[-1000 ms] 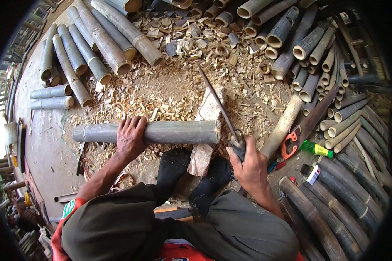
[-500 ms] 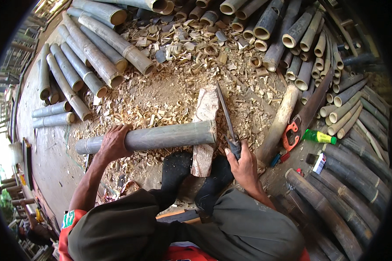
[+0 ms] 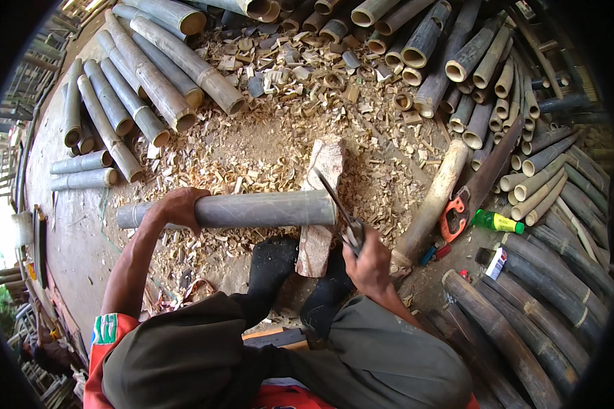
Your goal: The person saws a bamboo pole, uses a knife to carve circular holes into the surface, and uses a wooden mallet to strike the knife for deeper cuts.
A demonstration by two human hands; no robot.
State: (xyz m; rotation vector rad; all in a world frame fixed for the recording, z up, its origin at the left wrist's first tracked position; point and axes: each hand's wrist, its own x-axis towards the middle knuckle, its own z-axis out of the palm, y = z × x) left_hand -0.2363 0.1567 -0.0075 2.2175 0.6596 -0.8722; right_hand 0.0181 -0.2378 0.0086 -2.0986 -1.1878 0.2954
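Observation:
A grey-green bamboo tube (image 3: 266, 210) lies crosswise in front of me, its right end resting on a pale wooden block (image 3: 329, 160). Around the tube's left part my left hand (image 3: 181, 208) is closed, gripping it from above. My right hand (image 3: 370, 264) is wrapped round the dark handle of a long knife (image 3: 335, 196). The narrow blade points away from me and slants left, close to the tube's right end. Whether the edge touches the bamboo I cannot tell. The block's near end sits between my feet in dark footwear (image 3: 266, 269).
Wood shavings (image 3: 252, 160) cover the floor. Stacked bamboo poles lie at the far left (image 3: 160, 75), far right (image 3: 423, 41) and near right (image 3: 518, 320). A saw with an orange handle (image 3: 454, 217), a pale bamboo pole (image 3: 433, 198) and a green bottle (image 3: 496, 221) lie on the right.
The knife has swung left, from beside the block to the tube's right end. My right hand has shifted slightly left and nearer me. The left hand still grips the tube, its wrist turned.

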